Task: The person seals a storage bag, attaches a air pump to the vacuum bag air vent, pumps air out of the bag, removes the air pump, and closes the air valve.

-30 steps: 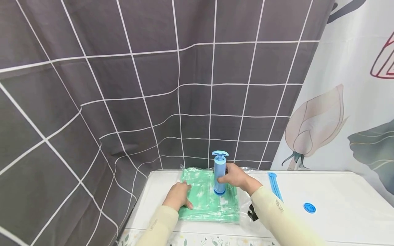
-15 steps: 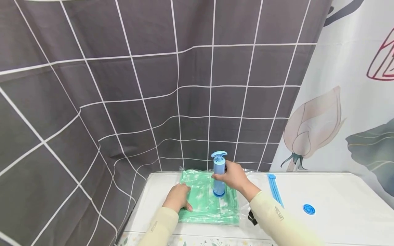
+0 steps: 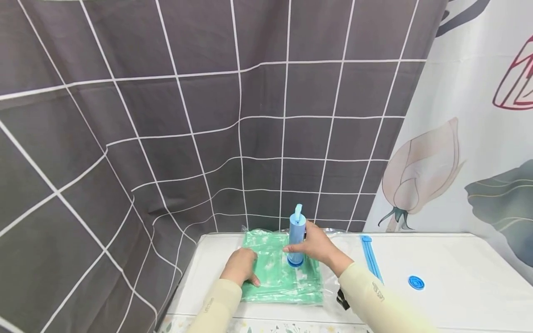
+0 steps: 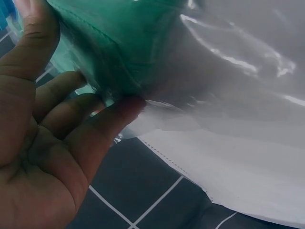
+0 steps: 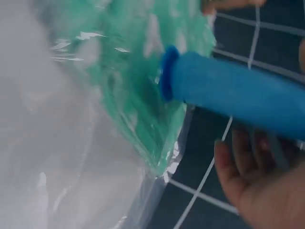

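A blue hand pump [image 3: 297,236] stands upright on a clear plastic storage bag [image 5: 57,143] with folded green fabric [image 3: 275,273] inside. My right hand [image 3: 316,245] holds the pump's barrel, thumb across the front and fingers behind. In the right wrist view, the pump's dark blue base [image 5: 167,73] meets the bag and the fingers [image 5: 236,167] lie loosely beside the barrel. My left hand [image 3: 241,266] rests at the bag's left edge with its fingers spread. Seen from the left wrist, its fingertips [image 4: 131,109] touch the plastic beside the green fabric.
A blue zip strip [image 3: 371,258] runs along the right of the clear plastic. Farther right, a round blue cap [image 3: 416,282] lies on the white table [image 3: 458,263]. A dark gridded curtain [image 3: 258,138] hangs behind and left. A small black object [image 3: 342,300] shows beside the right sleeve.
The pump's T-shaped handle has turned from broadside to edge-on. My right hand's thumb has slid left across the barrel. My left hand has stayed in place on the bag.
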Tool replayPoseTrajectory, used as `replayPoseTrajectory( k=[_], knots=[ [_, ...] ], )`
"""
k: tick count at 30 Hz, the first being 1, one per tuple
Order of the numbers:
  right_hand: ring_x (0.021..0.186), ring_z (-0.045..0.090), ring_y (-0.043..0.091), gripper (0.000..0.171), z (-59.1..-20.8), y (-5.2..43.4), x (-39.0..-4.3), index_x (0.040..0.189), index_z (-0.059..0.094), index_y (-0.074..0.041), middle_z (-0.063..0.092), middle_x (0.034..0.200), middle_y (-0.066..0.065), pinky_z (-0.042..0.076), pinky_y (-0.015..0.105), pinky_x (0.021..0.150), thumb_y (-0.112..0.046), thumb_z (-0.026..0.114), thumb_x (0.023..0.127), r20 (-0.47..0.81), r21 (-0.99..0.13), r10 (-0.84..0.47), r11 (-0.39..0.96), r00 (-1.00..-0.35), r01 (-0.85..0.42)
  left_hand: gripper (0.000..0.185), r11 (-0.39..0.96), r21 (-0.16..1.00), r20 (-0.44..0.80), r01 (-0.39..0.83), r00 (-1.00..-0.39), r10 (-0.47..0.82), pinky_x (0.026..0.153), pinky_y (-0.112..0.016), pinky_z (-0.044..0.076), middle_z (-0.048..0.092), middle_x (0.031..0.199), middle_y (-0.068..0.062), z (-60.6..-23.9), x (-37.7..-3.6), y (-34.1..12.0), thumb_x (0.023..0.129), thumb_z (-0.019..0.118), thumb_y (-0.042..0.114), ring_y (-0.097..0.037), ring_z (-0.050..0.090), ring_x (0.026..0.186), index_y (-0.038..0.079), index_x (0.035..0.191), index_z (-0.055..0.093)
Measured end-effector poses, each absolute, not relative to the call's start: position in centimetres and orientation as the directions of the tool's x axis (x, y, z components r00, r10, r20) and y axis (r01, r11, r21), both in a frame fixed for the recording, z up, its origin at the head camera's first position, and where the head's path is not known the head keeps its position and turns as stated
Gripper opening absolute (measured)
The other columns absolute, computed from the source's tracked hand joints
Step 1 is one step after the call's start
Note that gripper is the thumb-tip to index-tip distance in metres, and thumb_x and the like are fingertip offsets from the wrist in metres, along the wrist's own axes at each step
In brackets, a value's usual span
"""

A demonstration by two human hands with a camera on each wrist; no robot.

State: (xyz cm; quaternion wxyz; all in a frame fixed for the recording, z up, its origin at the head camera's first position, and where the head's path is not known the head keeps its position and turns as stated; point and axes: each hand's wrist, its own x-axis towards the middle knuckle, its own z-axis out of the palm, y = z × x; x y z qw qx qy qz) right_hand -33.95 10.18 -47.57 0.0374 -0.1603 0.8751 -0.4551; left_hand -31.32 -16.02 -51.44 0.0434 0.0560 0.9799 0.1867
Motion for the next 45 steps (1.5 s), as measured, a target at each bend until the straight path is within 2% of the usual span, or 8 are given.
replayPoseTrajectory(
  k=[6,14,18,22,25,32,38,45],
  knots=[
    [0.109,0.083,0.038,0.062,-47.5,9.6,-33.3,0.136,0.069,0.001,0.083,0.122,0.022,0.071,0.056,0.094,-0.023,0.100,0.088,0.152,-0.714,-0.217,0.651,-0.964,-0.259,0.079,0.924,0.371,-0.056,0.093,-0.991,0.122,0.121,-0.057,0.059,0.080,0.128,-0.027,-51.2,-31.5,-16.0,0.051,0.109,0.023,-0.045,0.074,0.123,-0.005,0.119,0.081],
    [0.134,0.073,0.050,0.069,-47.8,9.6,-33.9,0.150,0.059,0.011,0.074,0.141,0.031,0.061,0.066,0.116,0.007,0.079,0.084,0.022,-0.896,-0.361,0.407,-0.932,-0.178,0.066,0.952,0.292,-0.037,0.093,-0.993,0.108,0.105,-0.053,0.068,0.083,0.097,-0.016,-51.1,-30.5,-15.8,0.050,0.109,0.026,-0.031,0.077,0.092,-0.001,0.105,0.084],
    [0.138,0.070,0.047,0.077,-48.3,9.4,-33.9,0.156,0.058,0.002,0.073,0.147,0.027,0.060,0.067,0.117,-0.011,0.093,0.088,0.049,-0.866,-0.312,0.460,-0.949,-0.196,0.065,0.950,0.297,-0.033,0.098,-0.993,0.113,0.106,-0.053,0.067,0.083,0.099,-0.017,-51.2,-30.6,-15.8,0.052,0.109,0.024,-0.032,0.077,0.094,-0.001,0.107,0.083],
    [0.124,0.076,0.039,0.075,-48.4,9.1,-33.9,0.145,0.065,-0.003,0.077,0.135,0.020,0.067,0.061,0.106,-0.031,0.102,0.085,0.134,-0.774,-0.232,0.583,-0.964,-0.248,0.069,0.944,0.319,-0.044,0.085,-0.994,0.104,0.108,-0.054,0.067,0.083,0.106,-0.020,-51.3,-30.7,-15.8,0.052,0.108,0.023,-0.034,0.077,0.097,-0.003,0.112,0.083],
    [0.116,0.079,0.036,0.067,-48.3,9.0,-33.8,0.139,0.067,-0.001,0.079,0.128,0.019,0.069,0.058,0.098,-0.028,0.100,0.087,0.156,-0.745,-0.206,0.618,-0.966,-0.252,0.068,0.945,0.316,-0.049,0.083,-0.993,0.104,0.105,-0.054,0.068,0.083,0.101,-0.018,-51.3,-30.5,-15.8,0.051,0.108,0.024,-0.031,0.076,0.092,-0.002,0.108,0.084],
    [0.129,0.076,0.048,0.074,-48.5,9.3,-33.5,0.155,0.056,0.005,0.074,0.142,0.029,0.067,0.064,0.106,-0.006,0.087,0.089,0.092,-0.834,-0.253,0.508,-0.963,-0.213,0.057,0.953,0.288,-0.041,0.096,-0.993,0.112,0.097,-0.050,0.070,0.079,0.085,-0.011,-51.2,-30.4,-15.8,0.050,0.108,0.025,-0.022,0.068,0.078,0.002,0.096,0.083],
    [0.135,0.072,0.046,0.078,-49.1,9.2,-33.4,0.154,0.058,-0.001,0.073,0.144,0.023,0.065,0.065,0.110,-0.030,0.095,0.093,0.117,-0.816,-0.211,0.536,-0.970,-0.215,0.063,0.951,0.291,-0.036,0.106,-0.992,0.121,0.103,-0.052,0.069,0.082,0.093,-0.015,-51.6,-30.4,-15.7,0.050,0.109,0.025,-0.029,0.076,0.087,-0.001,0.102,0.084],
    [0.106,0.072,0.029,0.062,-48.7,9.1,-33.4,0.133,0.068,-0.003,0.076,0.119,0.016,0.067,0.051,0.091,-0.035,0.099,0.090,0.218,-0.740,-0.138,0.623,-0.966,-0.255,0.060,0.952,0.288,-0.047,0.101,-0.992,0.119,0.101,-0.051,0.070,0.081,0.087,-0.012,-51.8,-30.8,-15.7,0.050,0.108,0.026,-0.024,0.072,0.081,0.001,0.098,0.084]
  ],
)
